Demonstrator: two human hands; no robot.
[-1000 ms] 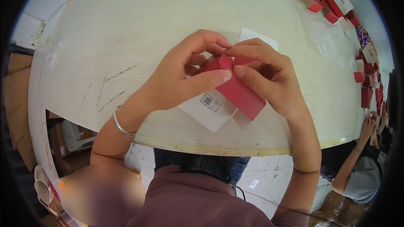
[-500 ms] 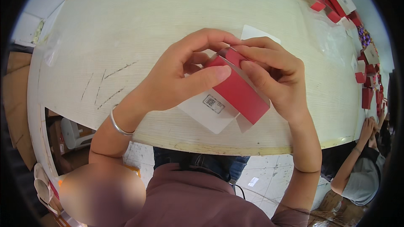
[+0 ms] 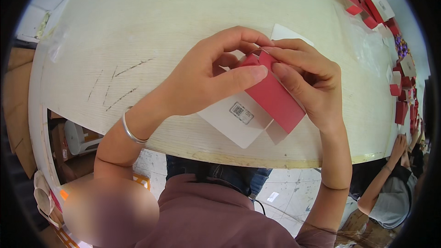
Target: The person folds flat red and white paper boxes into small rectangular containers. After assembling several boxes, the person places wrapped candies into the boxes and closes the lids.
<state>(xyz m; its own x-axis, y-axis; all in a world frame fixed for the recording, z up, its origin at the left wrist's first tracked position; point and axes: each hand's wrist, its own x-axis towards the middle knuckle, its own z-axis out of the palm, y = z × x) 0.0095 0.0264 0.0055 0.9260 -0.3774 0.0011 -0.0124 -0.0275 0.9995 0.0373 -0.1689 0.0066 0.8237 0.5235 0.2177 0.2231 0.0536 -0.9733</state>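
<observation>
Bright, diffuse light washes the pale worktop (image 3: 165,23), with soft shading inside the sharply focused hands (image 3: 202,80). Fisheye distortion bows the worktop's edges, the corners fall to black, and a blurred oval (image 3: 110,213) sits at lower left.

The left hand (image 3: 195,82) and right hand (image 3: 314,85) are bare; a smooth silver bangle (image 3: 129,132) rings the left wrist. The shirt (image 3: 206,216) is plain dusky purple, its right sleeve (image 3: 316,239) short. Blue jeans (image 3: 260,182), dark at the middle, show below the table's near edge (image 3: 239,160).
</observation>
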